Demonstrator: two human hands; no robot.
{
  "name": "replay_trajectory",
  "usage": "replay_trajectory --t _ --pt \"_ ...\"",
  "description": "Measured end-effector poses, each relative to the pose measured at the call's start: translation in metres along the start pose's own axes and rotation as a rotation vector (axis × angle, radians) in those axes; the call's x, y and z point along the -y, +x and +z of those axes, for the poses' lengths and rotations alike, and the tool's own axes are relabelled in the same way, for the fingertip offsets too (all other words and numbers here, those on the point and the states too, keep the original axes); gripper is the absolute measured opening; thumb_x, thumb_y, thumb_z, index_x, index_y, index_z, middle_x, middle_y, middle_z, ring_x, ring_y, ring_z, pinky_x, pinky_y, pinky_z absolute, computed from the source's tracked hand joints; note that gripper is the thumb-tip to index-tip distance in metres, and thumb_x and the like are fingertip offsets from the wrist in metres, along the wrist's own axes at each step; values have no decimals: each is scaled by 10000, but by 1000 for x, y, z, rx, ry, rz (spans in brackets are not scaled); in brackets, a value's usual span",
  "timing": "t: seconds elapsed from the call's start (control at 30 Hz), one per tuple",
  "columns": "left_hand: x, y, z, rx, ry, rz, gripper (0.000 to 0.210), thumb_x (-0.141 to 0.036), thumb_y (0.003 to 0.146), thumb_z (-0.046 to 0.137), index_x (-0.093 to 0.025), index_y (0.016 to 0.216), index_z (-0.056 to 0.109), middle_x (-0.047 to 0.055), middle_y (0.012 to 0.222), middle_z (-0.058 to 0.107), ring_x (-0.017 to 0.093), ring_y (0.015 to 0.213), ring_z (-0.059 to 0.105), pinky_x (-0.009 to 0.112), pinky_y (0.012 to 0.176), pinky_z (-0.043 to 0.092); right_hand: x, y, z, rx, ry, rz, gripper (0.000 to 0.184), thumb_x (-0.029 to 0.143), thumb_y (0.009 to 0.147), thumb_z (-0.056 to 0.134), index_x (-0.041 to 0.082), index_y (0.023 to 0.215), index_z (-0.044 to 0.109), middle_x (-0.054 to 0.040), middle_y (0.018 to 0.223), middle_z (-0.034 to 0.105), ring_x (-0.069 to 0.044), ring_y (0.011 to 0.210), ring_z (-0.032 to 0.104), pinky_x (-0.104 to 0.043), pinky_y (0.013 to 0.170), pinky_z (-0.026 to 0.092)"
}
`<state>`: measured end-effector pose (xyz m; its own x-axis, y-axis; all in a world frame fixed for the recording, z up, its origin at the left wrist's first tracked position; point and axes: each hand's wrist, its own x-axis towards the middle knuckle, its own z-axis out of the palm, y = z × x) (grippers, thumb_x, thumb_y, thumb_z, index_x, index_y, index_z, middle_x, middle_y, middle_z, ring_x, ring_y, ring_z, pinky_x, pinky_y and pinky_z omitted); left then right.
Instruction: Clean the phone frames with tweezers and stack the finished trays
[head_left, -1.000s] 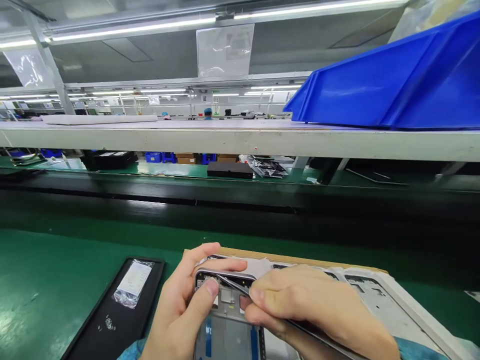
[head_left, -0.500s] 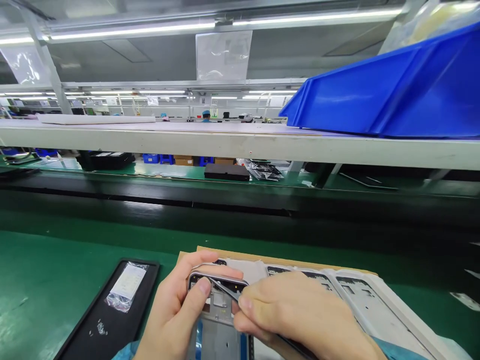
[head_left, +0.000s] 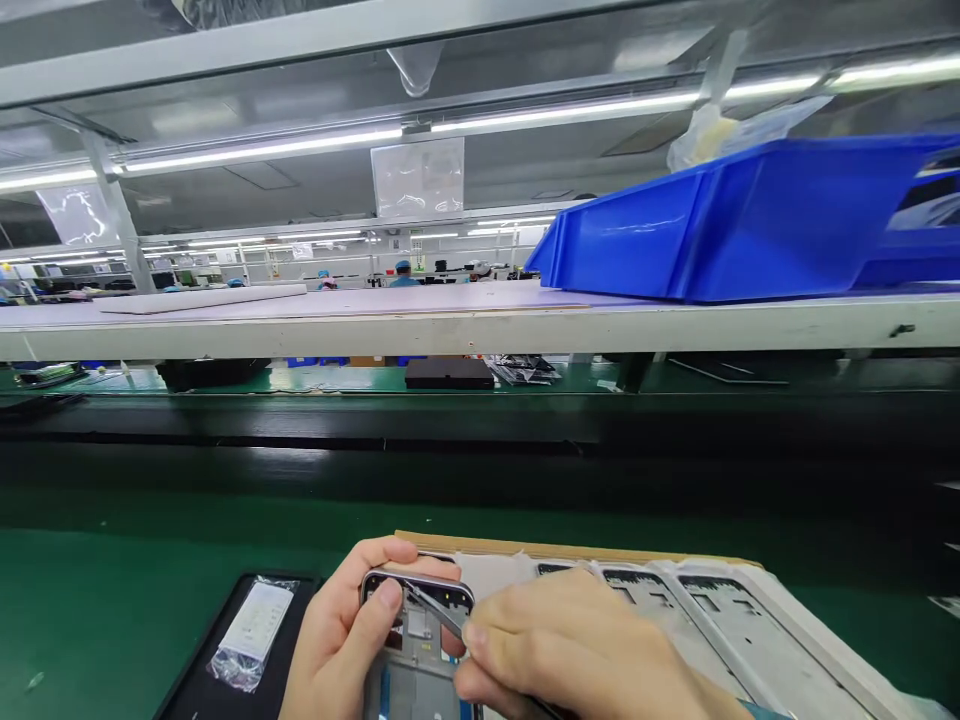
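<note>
A phone frame (head_left: pixel 420 655) with a metal rim is in my left hand (head_left: pixel 349 630), thumb on its upper left corner and fingers behind the top edge. Closed around a pair of tweezers (head_left: pixel 435 608) is my right hand (head_left: pixel 570 640). The tweezer tips reach the inside of the frame near its top edge, close to my left thumb. Whether a small part is between the tips cannot be made out. Under my hands and to the right lies a white tray (head_left: pixel 810 640) with several more phone frames (head_left: pixel 742 625) in its slots.
A black tray (head_left: pixel 195 665) with a clear plastic bag (head_left: pixel 255 630) holding a white label lies at left on the green table (head_left: pixel 90 600). Across the back runs a white shelf (head_left: pixel 337 335) carrying a blue bin (head_left: pixel 712 225). A black conveyor belt (head_left: pixel 450 470) runs below it.
The camera view has tilted up, so table and hands sit lower in the picture. My left hand still holds the phone frame, and the tweezers stay at its top edge.
</note>
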<state>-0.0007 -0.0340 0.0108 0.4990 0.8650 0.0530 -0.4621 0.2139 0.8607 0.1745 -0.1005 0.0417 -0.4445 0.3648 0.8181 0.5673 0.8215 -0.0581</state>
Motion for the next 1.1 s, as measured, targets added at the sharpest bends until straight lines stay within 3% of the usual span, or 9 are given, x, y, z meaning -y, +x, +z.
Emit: replay_trajectory --t 0.2,0.37,0.6,0.9,1.1 --pt "0 -2 0 -28 74 36 398 -501 704 872 -199 945 775 90 970 818 276 932 748 319 839 568 4 1 6 23 -43 50 325 200 1092 404 132 845 604 23 658 553 -76 585 466 -211 574 377" --pt "0 -3 -1 -58 72 11 382 -481 715 867 -213 966 762 82 968 816 274 907 755 323 805 575 8 0 4 51 -38 108 276 165 1081 425 135 884 615 3 740 630 -78 672 563 -208 652 426" --pt "0 -3 0 -41 76 29 366 -464 706 877 -207 942 765 100 978 816 274 952 745 314 810 581 9 2 -2 132 -64 84 361 188 1100 352 119 883 632 -9 734 628 -87 660 543 -210 651 432" --pt "1 -2 0 -17 62 31 333 -449 727 866 -202 928 768 99 964 814 257 909 742 306 800 573 9 0 -1 113 -119 88 341 197 1097 377 140 851 606 3 701 591 -91 632 514 -224 610 409" --pt "1 -3 -1 -27 84 32 344 -468 750 835 -211 969 768 92 1008 815 273 966 742 305 834 574 2 3 3 16 -87 -28 292 149 1085 389 129 868 584 2 683 604 -92 599 495 -227 556 380"
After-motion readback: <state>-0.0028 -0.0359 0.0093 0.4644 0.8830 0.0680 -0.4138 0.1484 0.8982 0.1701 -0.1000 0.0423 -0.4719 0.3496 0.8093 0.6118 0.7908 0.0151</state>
